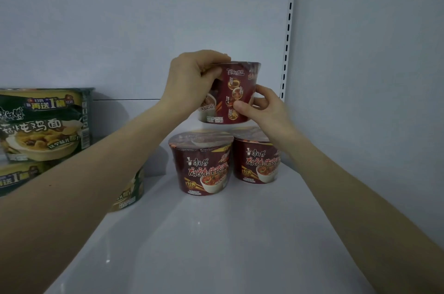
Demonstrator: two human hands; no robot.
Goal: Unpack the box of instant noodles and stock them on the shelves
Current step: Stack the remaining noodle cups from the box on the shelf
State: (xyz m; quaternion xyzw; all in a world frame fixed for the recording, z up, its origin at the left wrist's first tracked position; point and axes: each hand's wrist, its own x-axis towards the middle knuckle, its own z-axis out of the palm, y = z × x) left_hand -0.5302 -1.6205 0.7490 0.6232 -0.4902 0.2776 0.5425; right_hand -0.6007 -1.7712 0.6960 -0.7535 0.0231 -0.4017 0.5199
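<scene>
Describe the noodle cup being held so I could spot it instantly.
Find the white shelf, right of the green noodle packs. Two dark red cups stand there; above them the left hand and right hand grip a third cup. It alone is raised.

Front-left dark red noodle cup with foil lid (204,166): we read 康师傅 in white, 麻辣牛肉面 in orange below it, and 经典 on a gold badge.

Right-hand dark red noodle cup (258,164): same 康师傅 and 麻辣牛肉, the last character half hidden; 经典 again.

Upper green-and-yellow noodle bowl (45,125): 再送1桶 on a banner, 炖鸡面 in large white characters.

Lower green-and-yellow noodle bowl (14,179): we make out only 送1.

Raised dark red noodle cup (237,91): print too blurred for us to read.
</scene>
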